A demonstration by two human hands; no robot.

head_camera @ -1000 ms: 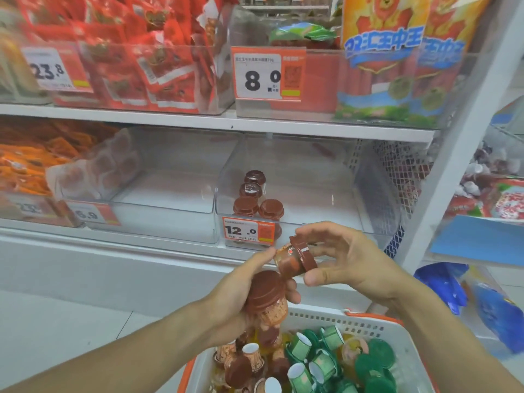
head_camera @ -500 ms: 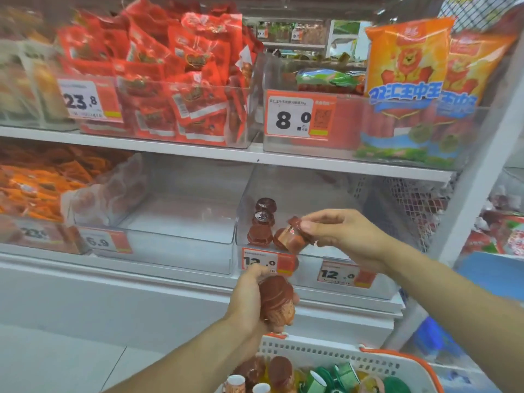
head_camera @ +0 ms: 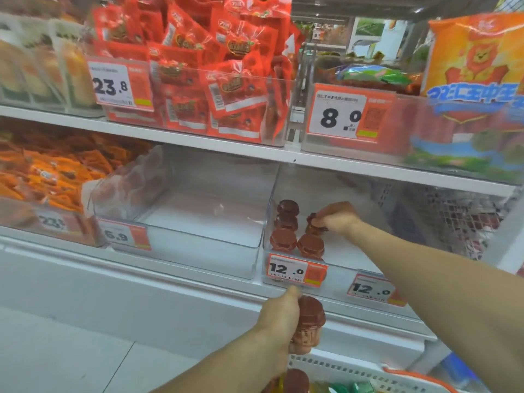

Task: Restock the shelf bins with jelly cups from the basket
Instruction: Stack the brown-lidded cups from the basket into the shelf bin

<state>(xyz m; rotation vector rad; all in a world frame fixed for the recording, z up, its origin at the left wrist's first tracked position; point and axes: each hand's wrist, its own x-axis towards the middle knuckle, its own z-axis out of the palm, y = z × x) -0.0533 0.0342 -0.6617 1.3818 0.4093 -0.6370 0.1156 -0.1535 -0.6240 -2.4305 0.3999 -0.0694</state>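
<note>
In a shop's clear shelf bin (head_camera: 354,259), right hand (head_camera: 336,219) grips a jelly cup (head_camera: 313,222).

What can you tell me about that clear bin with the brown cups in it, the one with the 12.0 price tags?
The clear bin looks like transparent plastic, sits on the lower shelf and is open at the top. Two orange and white 12.0 price tags hang on its front wall. Four brown-lidded jelly cups stand upright at its left front, three in a row front to back and one beside them. The right hand reaches in, gripping a fifth cup behind that one. The rest of the floor is bare.
</note>
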